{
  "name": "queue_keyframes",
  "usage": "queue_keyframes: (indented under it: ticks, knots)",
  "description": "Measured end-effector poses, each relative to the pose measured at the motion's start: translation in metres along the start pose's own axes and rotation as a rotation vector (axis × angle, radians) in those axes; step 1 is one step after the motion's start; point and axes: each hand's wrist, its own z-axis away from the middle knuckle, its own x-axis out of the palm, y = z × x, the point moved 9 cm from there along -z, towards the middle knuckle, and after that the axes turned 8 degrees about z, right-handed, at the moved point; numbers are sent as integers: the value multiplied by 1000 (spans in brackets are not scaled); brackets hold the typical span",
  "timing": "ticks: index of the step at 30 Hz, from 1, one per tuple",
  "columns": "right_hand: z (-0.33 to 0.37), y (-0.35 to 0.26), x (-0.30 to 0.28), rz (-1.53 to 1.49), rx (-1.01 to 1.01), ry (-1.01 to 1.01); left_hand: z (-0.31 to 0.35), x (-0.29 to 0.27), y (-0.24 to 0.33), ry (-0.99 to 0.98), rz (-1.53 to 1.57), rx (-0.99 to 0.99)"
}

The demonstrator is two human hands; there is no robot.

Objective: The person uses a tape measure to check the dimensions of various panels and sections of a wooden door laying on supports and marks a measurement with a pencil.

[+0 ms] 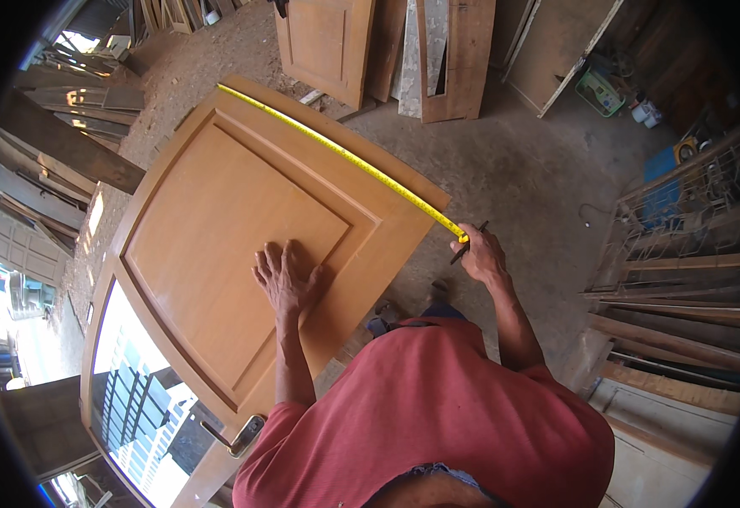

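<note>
Across the left and centre of the frame lies a wooden door (236, 190), its raised panel facing up and a glazed-looking pane (145, 398) at lower left. A yellow measuring tape (344, 155) runs along its upper-right edge, from upper centre-left to right of centre. The two hands are well apart: the left hand (280, 281) rests flat, fingers spread, on the panel, while the right hand (481, 254) pinches the tape's near end and a thin dark stick (457, 257) just past the door's edge. The door looks heavy and stiff, its smooth finish probably a little slippery; it would be best gripped by its solid outer frame, clear of the pane, likely fragile, and the metal lever handle (247, 435). The tape seems light and springy, liable to buckle or twist, so its ends offer the surest hold.
</note>
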Motion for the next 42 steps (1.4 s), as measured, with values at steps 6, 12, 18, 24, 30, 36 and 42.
queue_keyframes:
  ticks: [6,12,18,24,30,36,42]
  knots:
    - [0,3,0,-8,-6,29,0,-5,8,-30,42,23]
    - [-7,2,6,31,-106,50,21,7,-9,30,104,109]
    - [-6,-21,19,-104,-397,-35,120,-19,-38,60,191,65]
    - [-3,-35,34,-292,-448,-78,215,-36,-36,30,114,-139]
    - [54,-72,51,-507,-357,-286,228,-43,-26,181,68,-153]
    - [111,-76,82,-617,-383,-433,228,-48,-25,203,115,-138]
    - [174,-92,95,-640,-461,-518,229,-46,-30,164,138,-165]
